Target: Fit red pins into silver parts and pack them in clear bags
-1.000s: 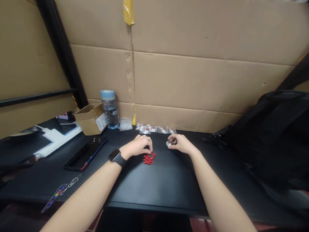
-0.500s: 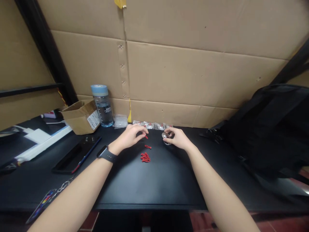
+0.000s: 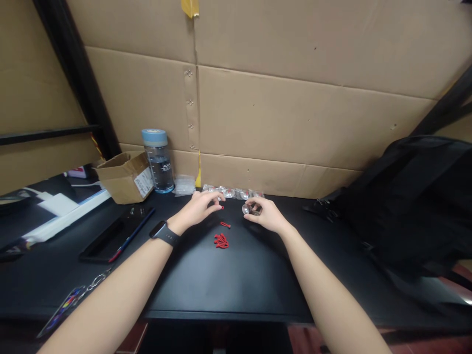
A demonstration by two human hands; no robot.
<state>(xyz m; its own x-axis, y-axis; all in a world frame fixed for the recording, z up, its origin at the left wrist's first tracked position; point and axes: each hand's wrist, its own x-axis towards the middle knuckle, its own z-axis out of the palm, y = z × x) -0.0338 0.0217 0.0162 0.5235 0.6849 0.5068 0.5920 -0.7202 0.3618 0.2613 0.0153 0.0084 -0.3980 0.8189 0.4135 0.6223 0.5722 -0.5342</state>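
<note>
My left hand (image 3: pixel 202 204), with a dark watch (image 3: pixel 164 233) on its wrist, pinches a small red cord loop; only a bit of red shows below the fingertips. My right hand (image 3: pixel 267 214) is closed on a small round shiny object (image 3: pixel 246 209), clear or silvery with a dark brown part partly covered by the fingers. A single red cord loop (image 3: pixel 225 224) lies on the table between and below the hands. Nearer to me is a small pile of red cord loops (image 3: pixel 221 241). Behind the hands, several small clear-wrapped packets (image 3: pixel 242 194) with red bits stand in a row.
A blue-lidded water bottle (image 3: pixel 158 162), an open cardboard box (image 3: pixel 123 177) and a stack of clear plastic bags (image 3: pixel 184 185) stand back left. A phone (image 3: pixel 116 235) and keychain (image 3: pixel 73 300) lie left. A black backpack (image 3: pixel 416 206) sits right, before a cardboard wall (image 3: pixel 276 118).
My right hand has shifted slightly left with the round object, which has turned in the fingers. Less of the red loop shows at my left fingertips. The view has moved a little.
</note>
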